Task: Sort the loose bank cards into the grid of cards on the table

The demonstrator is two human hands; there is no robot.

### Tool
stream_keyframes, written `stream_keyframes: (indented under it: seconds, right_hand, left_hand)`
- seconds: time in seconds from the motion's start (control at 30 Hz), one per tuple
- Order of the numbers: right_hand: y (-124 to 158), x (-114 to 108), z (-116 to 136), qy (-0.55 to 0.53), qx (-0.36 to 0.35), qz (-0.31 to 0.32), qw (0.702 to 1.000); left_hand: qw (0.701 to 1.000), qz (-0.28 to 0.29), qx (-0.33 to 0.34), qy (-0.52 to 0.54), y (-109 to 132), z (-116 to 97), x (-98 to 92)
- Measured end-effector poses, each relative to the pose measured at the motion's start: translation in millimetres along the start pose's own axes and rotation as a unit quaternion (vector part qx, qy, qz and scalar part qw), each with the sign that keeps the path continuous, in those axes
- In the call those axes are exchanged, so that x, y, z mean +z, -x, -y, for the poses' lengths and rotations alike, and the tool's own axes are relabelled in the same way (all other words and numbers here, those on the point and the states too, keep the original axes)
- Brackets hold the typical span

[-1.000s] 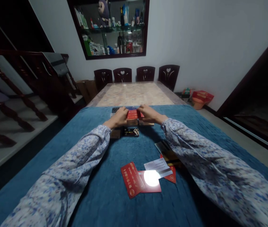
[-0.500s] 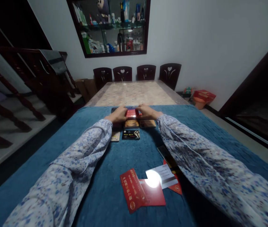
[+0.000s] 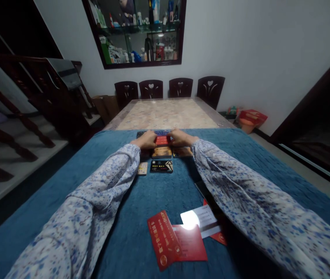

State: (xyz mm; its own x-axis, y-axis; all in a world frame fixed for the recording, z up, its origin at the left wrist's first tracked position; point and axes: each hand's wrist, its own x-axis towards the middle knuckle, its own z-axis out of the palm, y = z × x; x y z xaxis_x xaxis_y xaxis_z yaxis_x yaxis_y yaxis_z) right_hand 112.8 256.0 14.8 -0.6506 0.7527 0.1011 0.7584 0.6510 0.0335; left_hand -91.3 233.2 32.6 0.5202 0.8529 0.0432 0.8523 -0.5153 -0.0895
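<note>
The left hand and right hand together pinched a red card above the rows of cards on the blue cloth.

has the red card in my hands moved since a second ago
Yes, slightly. The red card has sunk toward the blue cloth; it now sits just above the gold card, which it covered before, between both hands.

Blue cloth over table, cards on it: red cards near, black card and orange card farther.
</note>
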Motion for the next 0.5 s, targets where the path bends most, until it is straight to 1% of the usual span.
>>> stream_keyframes:
  seconds: [0.2, 0.5]
  right_hand:
    - [-3.5, 1.7, -1.6, -0.002, 0.011, 0.031, 0.999]
    - [-5.8, 4.4, -4.7, -0.020, 0.008, 0.039, 0.999]
  left_hand:
    - [0.999, 0.036, -0.002, -0.035, -3.0, 0.0, 2.4]
    - [0.998, 0.041, 0.000, -0.052, -3.4, 0.5, 2.1]
